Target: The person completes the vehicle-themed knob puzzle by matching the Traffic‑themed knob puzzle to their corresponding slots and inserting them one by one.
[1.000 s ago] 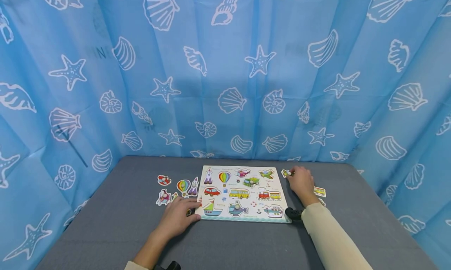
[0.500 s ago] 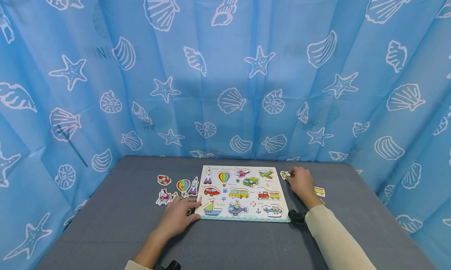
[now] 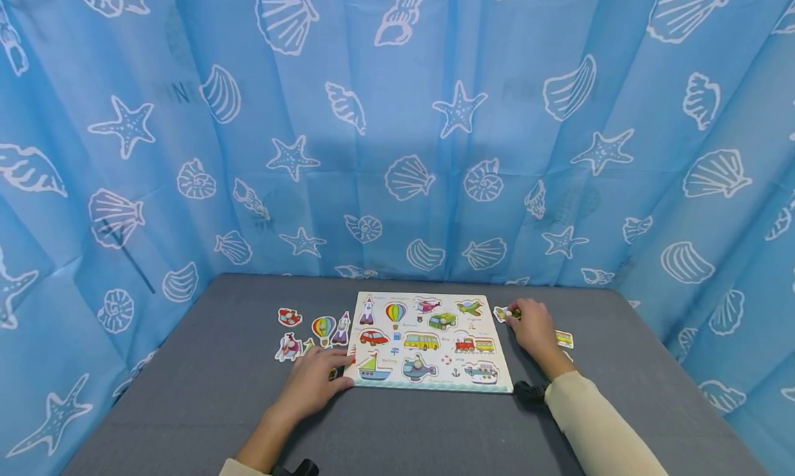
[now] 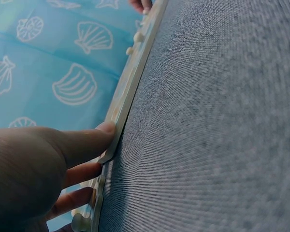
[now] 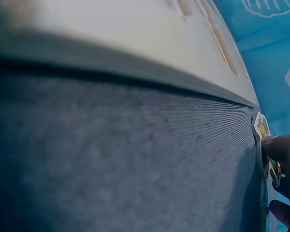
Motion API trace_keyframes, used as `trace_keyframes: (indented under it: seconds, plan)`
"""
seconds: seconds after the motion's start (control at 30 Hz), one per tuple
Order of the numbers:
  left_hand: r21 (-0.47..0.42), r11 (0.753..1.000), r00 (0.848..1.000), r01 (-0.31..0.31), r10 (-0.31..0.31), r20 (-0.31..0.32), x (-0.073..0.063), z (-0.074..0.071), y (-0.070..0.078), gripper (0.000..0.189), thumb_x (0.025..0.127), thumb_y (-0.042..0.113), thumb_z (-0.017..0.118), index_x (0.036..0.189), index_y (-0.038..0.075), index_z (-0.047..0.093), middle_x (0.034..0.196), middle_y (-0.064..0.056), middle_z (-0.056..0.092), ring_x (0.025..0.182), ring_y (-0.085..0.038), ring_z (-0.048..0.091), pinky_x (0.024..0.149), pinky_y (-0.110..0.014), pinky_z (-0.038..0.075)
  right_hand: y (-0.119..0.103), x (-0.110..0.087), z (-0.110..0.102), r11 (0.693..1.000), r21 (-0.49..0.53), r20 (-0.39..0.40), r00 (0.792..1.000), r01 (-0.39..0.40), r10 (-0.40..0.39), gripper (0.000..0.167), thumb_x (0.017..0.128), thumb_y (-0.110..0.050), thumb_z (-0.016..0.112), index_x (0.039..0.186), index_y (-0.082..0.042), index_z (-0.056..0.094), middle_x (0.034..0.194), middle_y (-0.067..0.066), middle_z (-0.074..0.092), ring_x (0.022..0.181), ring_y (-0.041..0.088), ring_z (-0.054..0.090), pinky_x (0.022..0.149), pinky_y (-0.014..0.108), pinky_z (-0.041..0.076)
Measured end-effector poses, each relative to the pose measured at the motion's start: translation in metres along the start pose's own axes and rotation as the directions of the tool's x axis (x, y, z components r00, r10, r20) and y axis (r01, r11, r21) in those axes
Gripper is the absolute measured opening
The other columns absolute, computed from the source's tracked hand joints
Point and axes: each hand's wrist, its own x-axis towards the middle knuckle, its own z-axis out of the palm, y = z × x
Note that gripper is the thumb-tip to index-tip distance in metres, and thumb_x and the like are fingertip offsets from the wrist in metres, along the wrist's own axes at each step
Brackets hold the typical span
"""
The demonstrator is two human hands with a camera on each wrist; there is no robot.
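Note:
A wooden puzzle board (image 3: pixel 435 388) with printed vehicles lies on the grey cloth between the hands. My left hand (image 3: pixel 312 381) touches its near left corner, with the thumb (image 4: pixel 89 142) on the edge and the fingers beside it. Just beyond the right edge of the board, my right hand (image 3: pixel 531 324) pinches a small puzzle piece (image 3: pixel 499 314) by its knob. That piece, white-rimmed with green and orange print in the right wrist view, is partly hidden by the fingers. A green truck piece (image 3: pixel 444 321) and a blue submarine piece (image 3: pixel 419 369) sit on the board.
Left of the board lie loose pieces: a balloon (image 3: pixel 323 329), a rocket (image 3: pixel 341 330), a red piece (image 3: pixel 289 316) and others partly under the left hand. A yellow piece (image 3: pixel 564 339) lies behind the right wrist. A blue shell-print curtain (image 3: pixel 397 152) rises behind the table (image 3: pixel 435 434).
My right hand has shifted slightly toward the near side, and the pinched piece has moved and turned a little with it. The left hand and the board stay in place.

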Motion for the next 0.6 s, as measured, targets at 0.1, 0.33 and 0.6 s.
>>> trace_keyframes:
  seconds: [0.1, 0.33, 0.6]
  plan:
    - [0.005, 1.000, 1.000, 0.001, -0.001, -0.004, 0.000, 0.000, 0.000, 0.040, 0.078, 0.031, 0.080, 0.115, 0.017, 0.074, 0.121, 0.000, 0.066, 0.104, -0.023, 0.054, 0.082, -0.047, 0.040, 0.001, -0.002, 0.000, 1.000, 0.006, -0.009, 1.000, 0.026, -0.026, 0.014, 0.089, -0.009, 0.068, 0.098, 0.002, 0.067, 0.095, 0.019, 0.061, 0.093, 0.040, 0.054, 0.079, 0.055, 0.041]
    - [0.002, 1.000, 1.000, 0.000, 0.000, -0.007, 0.000, 0.000, 0.000, 0.040, 0.078, 0.031, 0.080, 0.115, 0.016, 0.074, 0.121, -0.001, 0.066, 0.104, -0.023, 0.054, 0.082, -0.046, 0.040, -0.002, -0.002, 0.003, 0.993, 0.114, -0.008, 1.000, -0.026, 0.027, 0.015, 0.091, -0.005, 0.063, 0.102, 0.006, 0.064, 0.099, 0.024, 0.060, 0.097, 0.042, 0.054, 0.084, 0.054, 0.040]
    - [0.005, 1.000, 1.000, -0.001, 0.001, 0.000, 0.000, 0.000, -0.001, 0.040, 0.080, 0.031, 0.079, 0.116, 0.016, 0.073, 0.121, -0.001, 0.066, 0.104, -0.023, 0.054, 0.082, -0.046, 0.040, -0.011, 0.003, 0.006, 0.989, 0.138, -0.001, 0.998, -0.057, 0.058, 0.017, 0.093, -0.006, 0.062, 0.104, 0.005, 0.063, 0.103, 0.025, 0.059, 0.099, 0.041, 0.054, 0.085, 0.054, 0.041]
